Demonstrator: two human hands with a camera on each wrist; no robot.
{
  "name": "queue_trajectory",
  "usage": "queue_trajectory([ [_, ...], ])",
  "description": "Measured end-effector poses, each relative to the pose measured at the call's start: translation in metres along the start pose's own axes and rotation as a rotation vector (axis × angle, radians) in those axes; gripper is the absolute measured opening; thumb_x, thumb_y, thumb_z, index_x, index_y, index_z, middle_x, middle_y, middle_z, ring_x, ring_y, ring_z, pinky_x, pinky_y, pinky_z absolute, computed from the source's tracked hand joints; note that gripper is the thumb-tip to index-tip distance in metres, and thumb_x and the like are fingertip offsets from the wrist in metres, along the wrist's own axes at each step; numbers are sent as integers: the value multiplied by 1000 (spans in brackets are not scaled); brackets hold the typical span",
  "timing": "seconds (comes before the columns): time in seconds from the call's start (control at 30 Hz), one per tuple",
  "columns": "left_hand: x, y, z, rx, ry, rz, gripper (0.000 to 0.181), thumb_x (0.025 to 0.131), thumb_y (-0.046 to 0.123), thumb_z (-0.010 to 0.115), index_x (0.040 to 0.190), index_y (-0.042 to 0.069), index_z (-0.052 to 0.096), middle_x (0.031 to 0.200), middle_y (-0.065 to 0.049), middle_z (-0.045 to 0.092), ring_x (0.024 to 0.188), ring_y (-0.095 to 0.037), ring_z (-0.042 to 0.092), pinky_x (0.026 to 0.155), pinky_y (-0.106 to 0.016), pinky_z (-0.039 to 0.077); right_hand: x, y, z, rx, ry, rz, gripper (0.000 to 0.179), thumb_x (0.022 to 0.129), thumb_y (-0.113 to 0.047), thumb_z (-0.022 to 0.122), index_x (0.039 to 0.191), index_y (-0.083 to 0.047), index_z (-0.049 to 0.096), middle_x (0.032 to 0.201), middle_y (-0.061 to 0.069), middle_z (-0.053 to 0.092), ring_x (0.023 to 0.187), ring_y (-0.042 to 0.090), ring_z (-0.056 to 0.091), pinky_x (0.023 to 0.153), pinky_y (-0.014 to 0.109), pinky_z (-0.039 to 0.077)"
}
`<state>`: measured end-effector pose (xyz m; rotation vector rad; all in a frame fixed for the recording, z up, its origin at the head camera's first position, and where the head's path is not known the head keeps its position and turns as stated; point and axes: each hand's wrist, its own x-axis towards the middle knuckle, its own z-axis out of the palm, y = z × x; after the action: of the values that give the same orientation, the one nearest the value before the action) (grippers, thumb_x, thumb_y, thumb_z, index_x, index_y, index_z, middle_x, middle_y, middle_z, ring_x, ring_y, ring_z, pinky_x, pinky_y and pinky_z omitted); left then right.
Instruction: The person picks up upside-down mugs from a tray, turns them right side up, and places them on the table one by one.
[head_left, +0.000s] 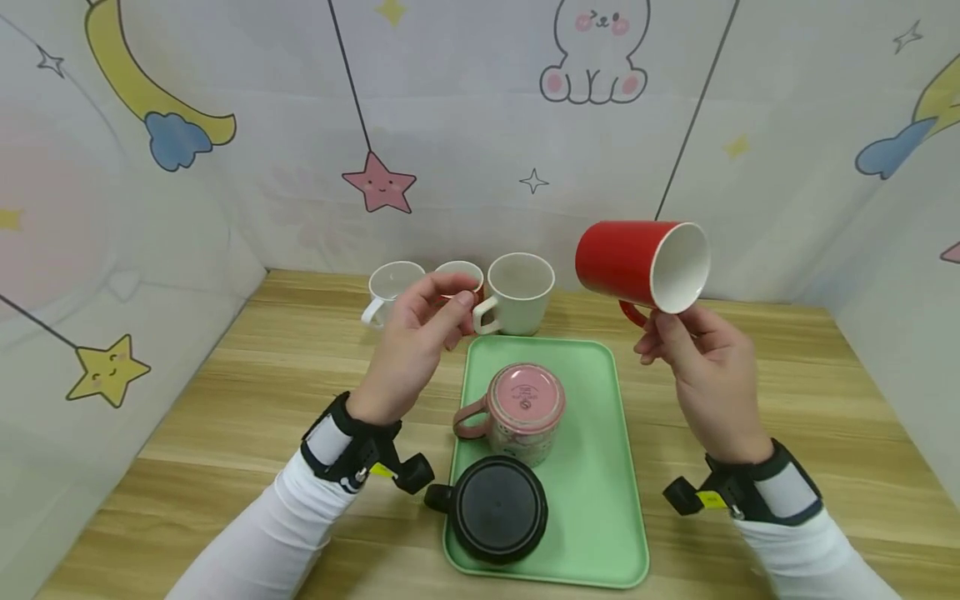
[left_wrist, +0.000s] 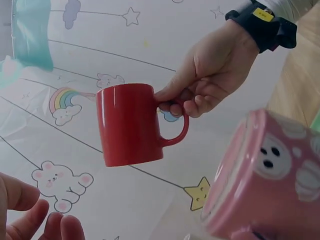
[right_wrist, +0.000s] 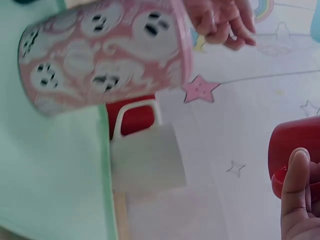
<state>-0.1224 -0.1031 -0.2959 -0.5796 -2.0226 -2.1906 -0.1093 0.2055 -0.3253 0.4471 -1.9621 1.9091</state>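
Note:
My right hand (head_left: 712, 375) grips a red mug (head_left: 618, 260) by its handle, up in the air to the right of the tray. The mug lies on its side, its white inside facing right. My left hand (head_left: 412, 342) is raised, fingers loosely bent, holding nothing, and overlaps the cups at the back in the head view. On the green tray (head_left: 592, 500) a pink mug with ghost figures (right_wrist: 100, 55) stands upside down. Nearer to me, a black mug (head_left: 498, 508) is also upside down there. Both handles point left.
Behind the tray, a cream mug (head_left: 522, 292), a smaller cup with a white rim (head_left: 461, 268) and a white cup (head_left: 393, 279) stand upright in a row. The wooden table (head_left: 285, 367) ends at a printed cloth wall (head_left: 465, 108) at the back and sides.

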Motion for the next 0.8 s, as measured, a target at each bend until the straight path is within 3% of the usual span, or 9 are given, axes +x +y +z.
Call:
queue_trajectory([
  [0.2,-1,-11,-18,173,16,36,25,102,13,56,123,0,57,106,-10,58,85,-32,55,73,-28,48,12,33,-4,-32,-8,-31,26,96,-6,63,119,5,66,98,20,66,73,21,65,65,27,56],
  [0.33,-5,-22,-29,288,13,52,24,101,13,58,121,-1,59,104,-12,59,85,-28,56,75,-29,50,21,51,-5,-130,-13,-37,23,97,-6,63,114,9,65,93,17,67,69,20,65,62,26,56],
  [0.5,-8,-31,-40,352,-8,61,22,100,14,60,118,0,61,100,-12,60,85,-31,57,73,-30,50,30,71,-9,-250,-14,-39,22,97,-5,62,113,10,65,94,24,67,64,19,66,58,26,55],
  [0.7,-9,-38,-49,427,-37,46,20,100,15,60,117,4,63,107,-11,63,84,-27,60,71,-29,50,35,88,-11,-384,-43,14,24,96,-15,66,111,3,68,86,13,69,62,20,67,55,28,55],
  [0.8,-9,-41,-51,455,-53,30,21,100,17,60,118,6,63,108,-10,64,85,-23,60,70,-29,50,37,95,-11,-418,-68,43,25,96,-19,66,112,1,68,86,15,69,63,24,67,56,29,55],
])
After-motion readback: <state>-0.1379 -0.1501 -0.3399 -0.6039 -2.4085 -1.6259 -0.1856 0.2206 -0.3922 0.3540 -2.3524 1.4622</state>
